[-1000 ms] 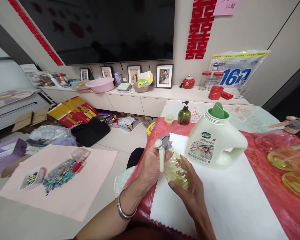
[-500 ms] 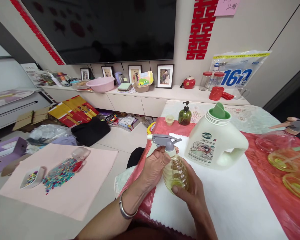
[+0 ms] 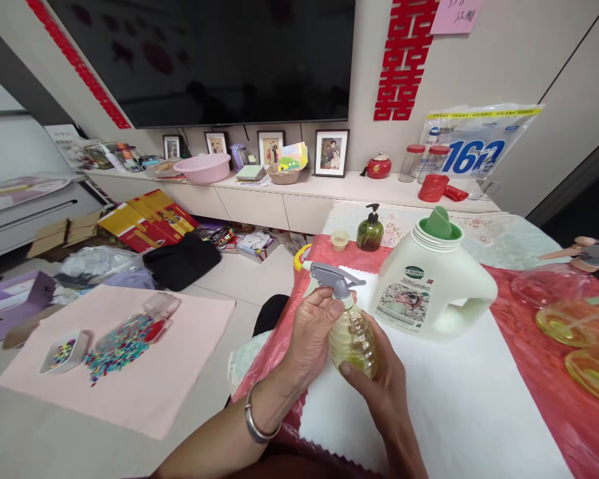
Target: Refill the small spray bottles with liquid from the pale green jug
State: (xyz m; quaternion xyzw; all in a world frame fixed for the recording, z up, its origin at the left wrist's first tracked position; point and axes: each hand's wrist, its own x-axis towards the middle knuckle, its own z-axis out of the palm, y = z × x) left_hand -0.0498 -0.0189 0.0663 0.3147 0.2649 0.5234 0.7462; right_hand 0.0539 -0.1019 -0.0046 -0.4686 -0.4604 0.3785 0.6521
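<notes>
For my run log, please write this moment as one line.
left hand: at trigger sprayer's collar | right hand: around ribbed spray bottle | nearby: SilkGarden jug, green pump bottle

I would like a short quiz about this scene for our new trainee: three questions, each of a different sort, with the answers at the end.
1. True or false: the right hand is around the body of the spray bottle.
2. Choose one. What stands on the white sheet?
A) The pink basin
B) The large jug with a handle
C) The red pot
3. Short answer: on which wrist is the metal bracelet worn?

Key
1. True.
2. B.
3. The left.
</notes>
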